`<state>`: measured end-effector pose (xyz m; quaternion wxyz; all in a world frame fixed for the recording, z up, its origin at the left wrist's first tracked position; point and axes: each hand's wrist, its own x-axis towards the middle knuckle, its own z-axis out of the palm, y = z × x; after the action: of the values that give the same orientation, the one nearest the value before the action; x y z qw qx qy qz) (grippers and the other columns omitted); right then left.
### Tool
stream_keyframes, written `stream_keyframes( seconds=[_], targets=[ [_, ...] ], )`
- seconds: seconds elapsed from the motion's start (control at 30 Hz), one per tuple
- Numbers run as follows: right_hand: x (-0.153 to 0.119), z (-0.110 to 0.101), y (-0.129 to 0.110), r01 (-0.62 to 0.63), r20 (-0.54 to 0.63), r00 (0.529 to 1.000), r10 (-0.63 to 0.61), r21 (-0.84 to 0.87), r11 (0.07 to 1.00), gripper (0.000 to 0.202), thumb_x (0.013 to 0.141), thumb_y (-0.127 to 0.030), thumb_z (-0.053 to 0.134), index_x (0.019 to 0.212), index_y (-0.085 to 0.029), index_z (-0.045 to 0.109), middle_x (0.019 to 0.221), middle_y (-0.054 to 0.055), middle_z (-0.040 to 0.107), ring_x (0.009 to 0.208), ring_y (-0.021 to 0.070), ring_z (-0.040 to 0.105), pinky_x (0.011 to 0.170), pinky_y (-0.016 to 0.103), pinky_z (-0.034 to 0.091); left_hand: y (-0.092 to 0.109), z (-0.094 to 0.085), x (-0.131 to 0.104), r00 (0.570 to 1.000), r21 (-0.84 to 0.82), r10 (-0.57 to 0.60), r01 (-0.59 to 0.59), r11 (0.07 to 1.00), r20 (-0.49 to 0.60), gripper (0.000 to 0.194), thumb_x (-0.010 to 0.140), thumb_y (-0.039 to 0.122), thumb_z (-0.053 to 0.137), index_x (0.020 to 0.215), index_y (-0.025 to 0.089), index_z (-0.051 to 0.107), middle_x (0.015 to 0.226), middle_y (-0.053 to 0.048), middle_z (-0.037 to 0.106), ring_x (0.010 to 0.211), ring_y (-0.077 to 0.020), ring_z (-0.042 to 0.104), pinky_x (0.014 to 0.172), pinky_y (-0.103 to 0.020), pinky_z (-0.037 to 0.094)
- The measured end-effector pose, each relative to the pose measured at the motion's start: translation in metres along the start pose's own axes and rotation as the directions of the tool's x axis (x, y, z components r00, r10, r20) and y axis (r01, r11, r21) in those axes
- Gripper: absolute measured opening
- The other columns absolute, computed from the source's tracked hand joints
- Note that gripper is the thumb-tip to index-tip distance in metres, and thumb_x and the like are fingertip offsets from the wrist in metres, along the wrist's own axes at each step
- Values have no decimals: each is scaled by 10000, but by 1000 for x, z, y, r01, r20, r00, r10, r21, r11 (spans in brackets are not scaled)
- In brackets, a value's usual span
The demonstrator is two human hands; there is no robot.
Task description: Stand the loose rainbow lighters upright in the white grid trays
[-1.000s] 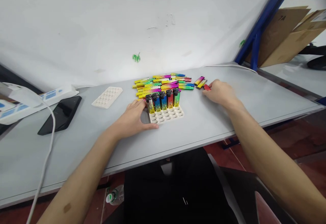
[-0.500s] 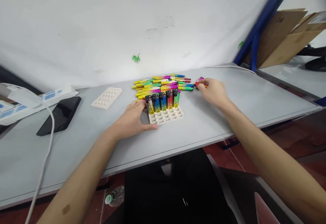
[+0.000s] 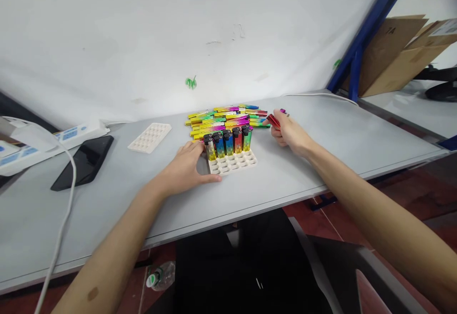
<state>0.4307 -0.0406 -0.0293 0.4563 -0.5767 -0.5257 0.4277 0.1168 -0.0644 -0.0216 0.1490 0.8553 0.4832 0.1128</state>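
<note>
Head view: right hand (image 3: 290,133) fingers pinch a red lighter (image 3: 274,121), pointing toward the slotted tray (image 3: 233,161); left hand (image 3: 185,167) lies spread, steadying the tray's left edge.

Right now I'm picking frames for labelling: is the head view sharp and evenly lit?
Head view: even, soft light; the table edges bow from wide-angle distortion; the lighters in the tray are sharp with glossy highlights; the right hand is slightly soft.

Camera: one, worn on the person's head.
Looks: forward and down, toward the wall.
How near: close to the desk (image 3: 293,171), an arm's reach away.
</note>
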Motion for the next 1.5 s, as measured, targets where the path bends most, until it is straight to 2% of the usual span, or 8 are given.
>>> stream_keyframes(
  seconds=[0.1,0.27,0.4,0.5,0.57,0.8,1.2,1.5],
  targets=[
    [-2,1,-3,3,42,999,-6,68,998,455,1012,-583,362,820,-207,532,548,-88,255,402,71,164,390,224,142,1,-1,0,1000,-2,1,-1,1000,-3,699,697,728,727,1133,210,552,1202,-105,603,1129,-343,543,992,-474,443],
    [-5,4,-6,1,32,999,-4,82,997,337,969,-486,553,804,-241,390,619,-42,521,409,82,381,367,210,225,0,0,0,1000,-6,5,-5,1000,1,694,706,725,723,1138,211,547,1203,-108,600,1144,-342,537,987,-460,443],
    [-7,6,-7,-24,76,997,11,172,985,374,953,-541,571,824,-258,364,528,-105,357,386,70,224,383,195,161,-1,0,0,1000,7,2,-2,1000,3,670,709,724,720,1103,214,536,1190,-108,598,1129,-341,539,974,-462,452],
    [-5,5,-7,-52,63,997,40,217,975,452,950,-656,465,767,-245,424,491,-102,247,392,75,136,389,222,106,0,0,0,1000,9,6,-6,1000,6,671,715,723,716,1115,215,535,1198,-108,595,1140,-342,535,992,-466,444],
    [-5,4,-8,-60,37,998,52,229,972,509,949,-675,407,681,-242,394,474,-91,211,393,81,125,389,241,97,1,0,0,1000,9,7,-7,1000,3,690,715,721,717,1151,218,533,1210,-108,592,1157,-346,527,1005,-470,437],
    [-5,5,-8,-48,53,998,37,228,972,445,946,-508,401,600,-239,320,461,-69,214,402,85,107,391,243,92,0,0,0,1000,8,4,-4,1000,0,664,710,716,719,1108,216,538,1181,-106,595,1122,-340,540,985,-470,445],
    [-5,7,-7,-35,38,999,28,202,979,485,952,-575,396,607,-243,320,480,-67,210,412,89,115,399,249,98,0,0,0,1000,-18,-3,3,1000,-6,735,691,737,722,1178,210,565,1227,-115,599,1160,-355,532,1010,-484,439],
    [-3,7,1,-1,79,997,-14,185,983,450,954,-481,388,576,-240,344,480,-53,246,417,92,125,389,240,109,0,0,0,1000,7,2,-2,1000,4,705,712,732,714,1157,215,537,1219,-111,587,1155,-350,525,1001,-476,444]
  ],
)
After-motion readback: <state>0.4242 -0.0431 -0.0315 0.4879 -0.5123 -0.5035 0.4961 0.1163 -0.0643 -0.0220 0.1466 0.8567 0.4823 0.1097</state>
